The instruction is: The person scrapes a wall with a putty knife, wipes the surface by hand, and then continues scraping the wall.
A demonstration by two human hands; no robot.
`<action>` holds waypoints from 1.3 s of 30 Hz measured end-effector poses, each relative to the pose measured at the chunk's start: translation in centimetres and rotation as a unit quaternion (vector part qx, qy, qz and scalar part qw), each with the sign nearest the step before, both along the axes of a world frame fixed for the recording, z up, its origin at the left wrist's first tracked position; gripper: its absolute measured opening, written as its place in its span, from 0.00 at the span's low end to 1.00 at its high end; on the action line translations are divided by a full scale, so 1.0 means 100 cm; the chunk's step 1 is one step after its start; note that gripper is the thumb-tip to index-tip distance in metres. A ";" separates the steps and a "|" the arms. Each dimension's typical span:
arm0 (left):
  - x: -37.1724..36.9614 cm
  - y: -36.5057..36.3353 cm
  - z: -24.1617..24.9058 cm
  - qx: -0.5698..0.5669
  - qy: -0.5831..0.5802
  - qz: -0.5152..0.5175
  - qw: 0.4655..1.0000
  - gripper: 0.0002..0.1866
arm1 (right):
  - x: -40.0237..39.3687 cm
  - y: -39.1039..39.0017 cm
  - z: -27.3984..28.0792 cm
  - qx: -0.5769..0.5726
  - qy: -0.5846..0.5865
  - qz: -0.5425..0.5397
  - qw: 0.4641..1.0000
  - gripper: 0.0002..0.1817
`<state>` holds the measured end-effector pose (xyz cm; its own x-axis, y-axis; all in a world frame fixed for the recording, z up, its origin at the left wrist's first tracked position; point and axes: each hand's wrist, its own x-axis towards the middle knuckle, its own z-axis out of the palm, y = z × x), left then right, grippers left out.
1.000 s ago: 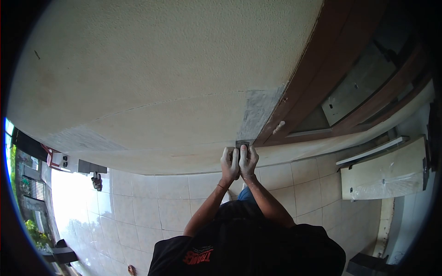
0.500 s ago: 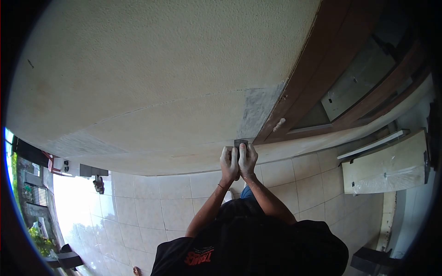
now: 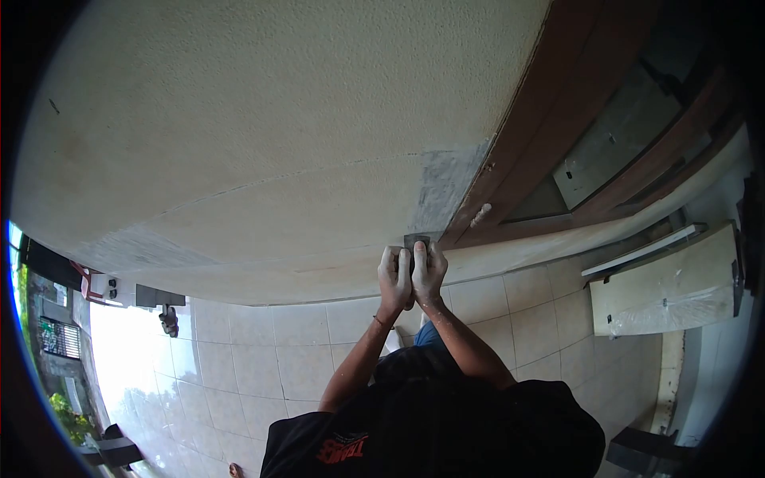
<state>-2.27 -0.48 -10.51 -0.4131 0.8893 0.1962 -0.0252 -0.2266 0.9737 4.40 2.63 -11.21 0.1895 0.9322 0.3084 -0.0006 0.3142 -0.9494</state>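
- Your left hand, dusted white (image 3: 394,276), is curled tight, its fingers closed on the near side of a flat, dark grey, straight-edged tool (image 3: 415,240).
- Your right hand, equally dusty (image 3: 428,272), is clamped on the same tool from the other side, with its thumb lying along the dark face; the two hands press together, nearly touching.
- The tool sits at the cream, rough-textured wall (image 3: 279,95), its top edge by the lower end of a smooth grey rectangular patch (image 3: 446,179), just beside the brown wooden door frame (image 3: 518,163).
- Over the last half second you have nudged hands and tool slightly up the wall, and a little more of the dark face shows above your fingers.
- That small rise likely means your stroke is working the patch's lower edge; whether the tool presses hard, or takes anything off, you cannot tell from here.
- Your grip looks unchanged throughout, both hands sharing the tool.
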 end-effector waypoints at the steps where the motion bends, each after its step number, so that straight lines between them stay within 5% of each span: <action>1: 0.000 0.000 -0.011 0.013 0.023 0.010 1.000 0.09 | -0.001 -0.003 -0.007 0.003 -0.010 -0.009 1.000 0.19; 9: -0.003 -0.005 0.027 -0.013 -0.028 -0.038 0.999 0.09 | -0.001 -0.003 0.021 -0.017 -0.006 0.002 1.000 0.19; 11: -0.005 -0.006 -0.002 -0.022 0.023 -0.024 0.999 0.09 | -0.003 -0.005 -0.005 -0.026 0.010 -0.003 1.000 0.18; 19: -0.005 0.000 0.022 -0.003 0.014 -0.006 1.000 0.10 | -0.005 -0.004 0.034 -0.034 0.051 0.022 0.998 0.20; 23: -0.004 -0.003 -0.008 -0.032 0.029 -0.014 0.999 0.10 | -0.005 -0.007 -0.010 -0.028 0.007 -0.004 1.000 0.19; 28: -0.001 -0.006 0.034 -0.008 -0.010 -0.023 1.000 0.10 | 0.001 -0.004 0.044 -0.046 0.041 0.037 0.997 0.17; 32: 0.000 -0.004 -0.008 -0.024 0.029 -0.012 0.999 0.09 | 0.003 -0.004 -0.003 -0.054 0.008 0.020 0.998 0.16; 39: 0.002 -0.005 0.014 -0.014 0.008 0.007 1.000 0.10 | 0.004 -0.004 0.020 -0.058 0.043 0.044 0.996 0.17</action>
